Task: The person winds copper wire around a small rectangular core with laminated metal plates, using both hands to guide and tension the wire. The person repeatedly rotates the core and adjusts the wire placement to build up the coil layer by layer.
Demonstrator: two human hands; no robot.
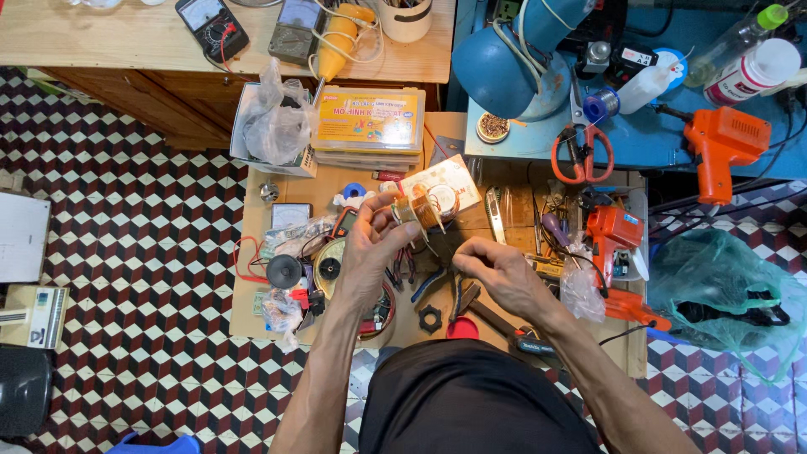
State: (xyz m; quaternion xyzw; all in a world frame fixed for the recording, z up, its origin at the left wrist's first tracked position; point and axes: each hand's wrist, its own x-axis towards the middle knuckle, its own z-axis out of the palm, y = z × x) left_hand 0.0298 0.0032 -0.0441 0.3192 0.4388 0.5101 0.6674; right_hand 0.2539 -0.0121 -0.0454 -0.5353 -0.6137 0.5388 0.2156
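A person sits over a low wooden bench [252, 210] crowded with tools and parts, seen from above, on a floor [143, 210] of red, black and white cube-pattern tiles. Beyond the fingers stands a blue bench [647, 139] with a blue lamp [504, 63], an orange solder gun [723, 147] and orange-handled scissors [582, 155]; a second wooden bench [109, 38] further left carries a black meter [212, 27].

The left hand [370, 248] is raised above the bench, its fingers [395, 220] closed on a small coil [418, 206] wound in copper-coloured wire (the task's thing, held clear of the bench top). The right hand [500, 273] sits just right of it and a little nearer the body, fingers [462, 250] pinched narrow together; whether they hold a strand of wire is too fine to tell.

Just past the left fingers lies a flat packet [445, 181] with a reel in it, and further out a yellow box [370, 122] beside a crumpled clear bag [277, 118]. Right of the right fingers are an orange drill [614, 235] and a green bag [723, 290]. Under the hands lie blue-handled pliers [430, 282], a black nut [429, 319] and a red cap [462, 329]. Left of the left fingers sits a black round speaker [284, 271] amid red wires.
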